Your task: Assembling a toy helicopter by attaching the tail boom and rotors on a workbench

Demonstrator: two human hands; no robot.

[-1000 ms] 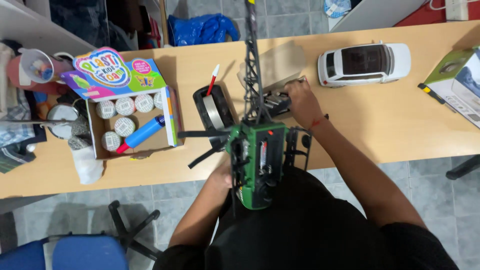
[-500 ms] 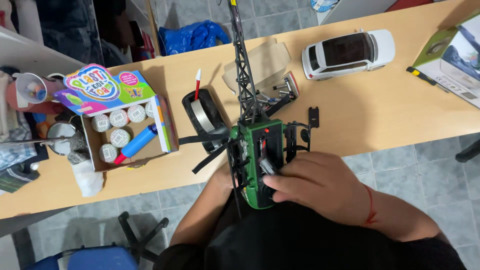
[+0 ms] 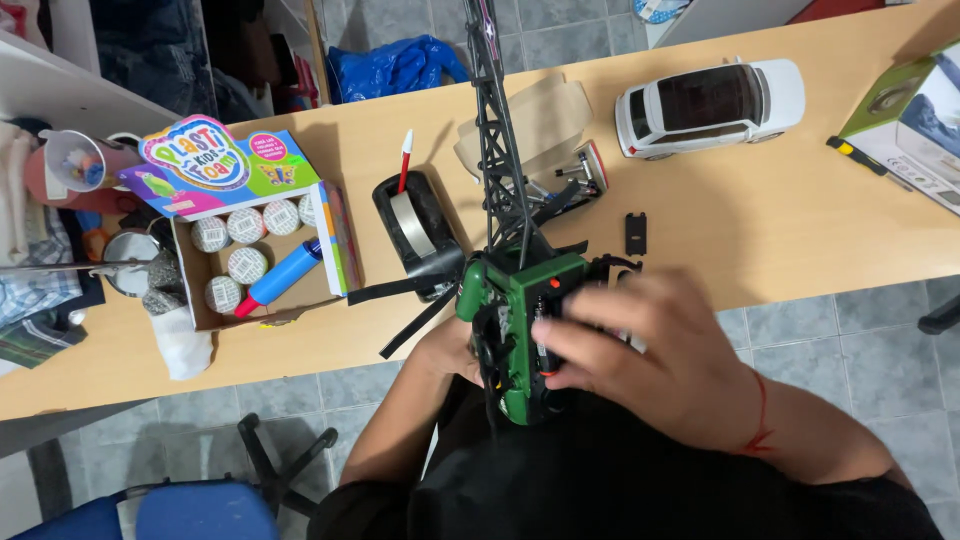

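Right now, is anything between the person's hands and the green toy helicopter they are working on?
Nothing visible. The right hand already lies on the green toy helicopter, fingers pressed into its open underside. The left hand grips it from the other side, mostly hidden behind the body.

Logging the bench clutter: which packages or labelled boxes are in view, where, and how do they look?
Open cardboard craft-kit box: left on table, multicoloured flap, round white tubs and a blue tube inside.
Green-and-white carton: far right table edge, rectangular, cut off by the frame.
No screens or signs.
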